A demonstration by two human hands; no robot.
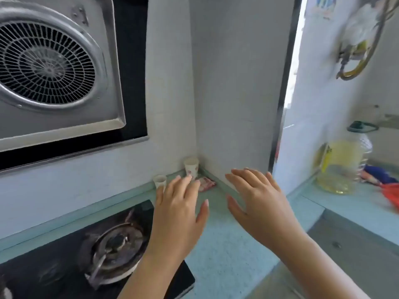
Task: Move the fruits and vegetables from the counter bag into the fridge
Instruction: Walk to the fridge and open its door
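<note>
Both hands are open and hold nothing. Past the left hand [179,203] stand two paper cups [191,167]. Right of the right hand [257,197], a bottle [343,160] holds yellow oil beside something red [391,194], too blurry to tell.

A red bag [391,194], blurred and cut off by the frame edge, lies at about 3 o'clock in the view on the pale blue-green counter [345,201]. Only a crumpled corner shows, low and flat against the surface. Its contents cannot be made out. At its 10 o'clock, touching or just beside it, lies something blue [380,174].
</note>
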